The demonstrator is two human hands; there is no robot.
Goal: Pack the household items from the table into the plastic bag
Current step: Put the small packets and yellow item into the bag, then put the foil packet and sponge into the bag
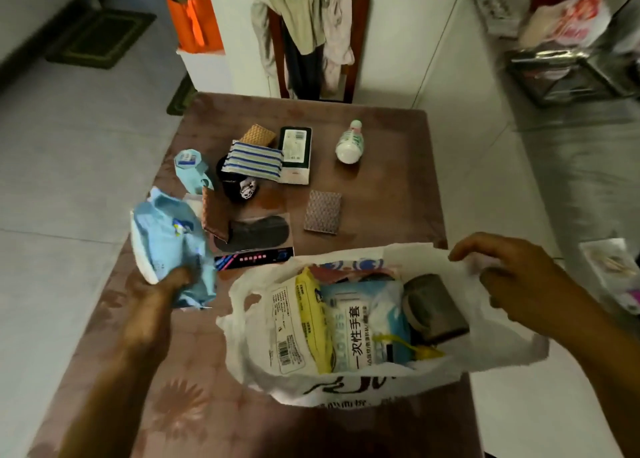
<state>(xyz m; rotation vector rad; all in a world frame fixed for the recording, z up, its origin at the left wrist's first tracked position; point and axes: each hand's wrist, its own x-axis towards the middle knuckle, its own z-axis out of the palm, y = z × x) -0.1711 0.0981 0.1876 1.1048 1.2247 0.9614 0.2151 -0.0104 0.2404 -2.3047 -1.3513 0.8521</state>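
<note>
A white plastic bag [498,350] lies open at the near side of the brown table [388,194], with several packets and a dark block inside. My right hand [516,274] pinches the bag's far rim and holds it open. My left hand [162,291] grips a light blue soft pack [166,243] above the table's left edge, left of the bag. Still on the table are a second blue pack [188,166], blue-striped cloths [254,159], a dark box [295,146], a white bottle [350,142], a patterned sponge [322,211] and a pack of dark socks [254,237].
A chair draped with clothes [308,24] stands behind the table. An orange bag [194,17] hangs at the back left. A metal rack [568,73] with a plastic bag stands at the right. White tiled floor surrounds the table.
</note>
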